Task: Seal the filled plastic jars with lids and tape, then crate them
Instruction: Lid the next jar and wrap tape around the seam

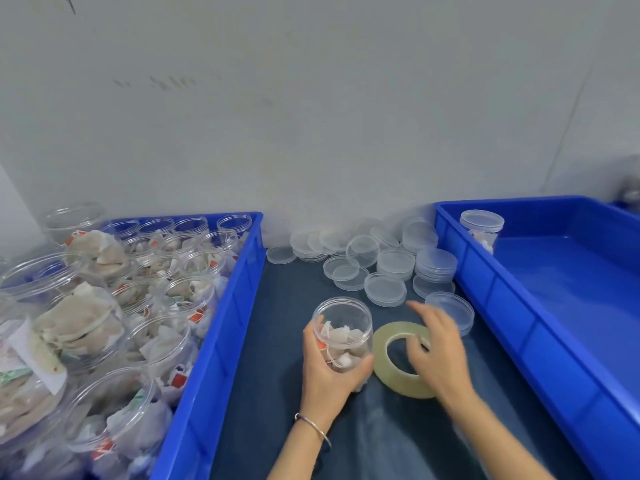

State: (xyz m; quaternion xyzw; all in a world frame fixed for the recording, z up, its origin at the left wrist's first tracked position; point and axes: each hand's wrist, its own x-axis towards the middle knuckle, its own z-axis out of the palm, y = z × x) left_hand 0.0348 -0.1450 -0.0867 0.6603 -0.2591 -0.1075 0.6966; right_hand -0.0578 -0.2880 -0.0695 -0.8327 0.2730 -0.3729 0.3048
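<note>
Clearly light and thin-walled, the open jar (343,336) sits low centre on the table (277,393), gripped round its body by the left hand (329,368). Squeeze gently. Beside it, the right hand (438,351), fingers loosely spread, hovers over the tape (391,377); lids (384,289) lie above.

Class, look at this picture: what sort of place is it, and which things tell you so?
Probably a small packing workstation. A blue crate on the left holds many open jars of sachets, loose clear lids are heaped by the wall, and a tape roll lies beside the jar that the left hand holds.
</note>
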